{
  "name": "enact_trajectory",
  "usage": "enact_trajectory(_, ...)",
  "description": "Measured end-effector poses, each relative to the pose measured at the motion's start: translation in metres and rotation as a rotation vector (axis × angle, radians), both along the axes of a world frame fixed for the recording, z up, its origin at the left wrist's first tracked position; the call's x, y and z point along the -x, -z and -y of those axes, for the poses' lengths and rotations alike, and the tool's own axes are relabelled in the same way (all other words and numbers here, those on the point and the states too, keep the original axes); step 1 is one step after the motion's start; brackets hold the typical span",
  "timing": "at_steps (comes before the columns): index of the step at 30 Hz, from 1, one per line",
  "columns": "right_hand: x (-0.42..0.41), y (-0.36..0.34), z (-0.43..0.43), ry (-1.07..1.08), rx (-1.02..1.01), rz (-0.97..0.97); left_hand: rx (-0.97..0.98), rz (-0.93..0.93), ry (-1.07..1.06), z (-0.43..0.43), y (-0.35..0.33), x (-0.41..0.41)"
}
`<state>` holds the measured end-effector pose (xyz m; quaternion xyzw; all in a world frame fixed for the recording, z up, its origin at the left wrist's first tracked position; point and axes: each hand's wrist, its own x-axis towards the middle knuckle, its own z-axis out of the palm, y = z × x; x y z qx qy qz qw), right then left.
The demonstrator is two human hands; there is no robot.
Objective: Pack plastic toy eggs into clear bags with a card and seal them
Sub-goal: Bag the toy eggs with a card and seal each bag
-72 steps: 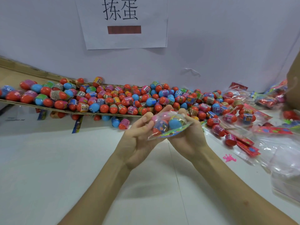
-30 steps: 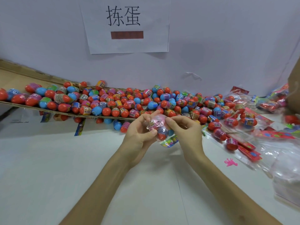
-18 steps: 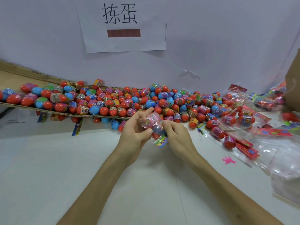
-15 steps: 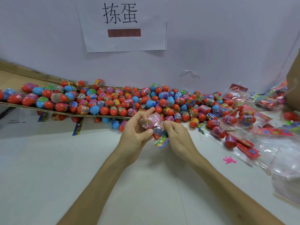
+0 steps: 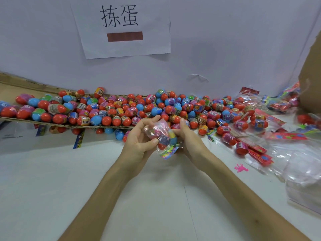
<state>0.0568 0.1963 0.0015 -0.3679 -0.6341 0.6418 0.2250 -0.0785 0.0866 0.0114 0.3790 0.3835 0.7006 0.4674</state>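
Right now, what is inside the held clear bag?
Wrapped toy eggs and a colourful card fill the clear bag. The left hand and right hand cover its sides; egg count unclear.

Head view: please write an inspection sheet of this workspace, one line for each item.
Surface: white table.
Job's things: clear plastic bag of toy eggs with a colourful card; pile of red and blue plastic toy eggs on a flat brown cardboard sheet.
Clutter: filled clear bags, red paper cards, small pink toy, empty clear bags, all at right.
Grips: left hand and right hand both hold that bag.
Cables: nothing seen.
Surroundings: white paper sign on wall; brown cardboard box at right.
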Motion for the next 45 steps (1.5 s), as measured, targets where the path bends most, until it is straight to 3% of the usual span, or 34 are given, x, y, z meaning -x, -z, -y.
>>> enact_trajectory(2, -0.003, -0.003, -0.003, -0.059, 0.049, -0.098, 0.004, 0.022, -0.006, -0.001, 0.001, 0.000)
enact_trajectory(5, -0.001, -0.004, 0.004, -0.068, -0.042, -0.154, 0.015, 0.014, -0.028, -0.003, 0.002, -0.002)
enact_trajectory(10, -0.003, -0.005, 0.008, 0.080, -0.176, -0.285, 0.159, -0.007, -0.202, -0.005, 0.005, -0.007)
enact_trajectory(13, -0.004, -0.009, 0.009, 0.136, -0.186, -0.337, 0.235, -0.012, -0.146, -0.004, 0.004, -0.012)
enact_trajectory(22, -0.002, -0.012, 0.017, 0.147, -0.313, -0.318, 0.163, -0.063, -0.202, -0.002, 0.001, -0.019)
enact_trajectory(29, -0.002, -0.014, 0.018, 0.159, -0.155, -0.365, 0.170, 0.094, -0.057, 0.000, -0.002, -0.010)
enact_trajectory(37, -0.005, -0.019, 0.017, 0.137, 0.051, -0.453, 0.140, 0.113, 0.011, 0.000, -0.003, -0.008)
enact_trajectory(45, -0.005, -0.018, 0.014, 0.216, 0.134, -0.487, 0.157, 0.119, 0.007, -0.001, -0.003, -0.012)
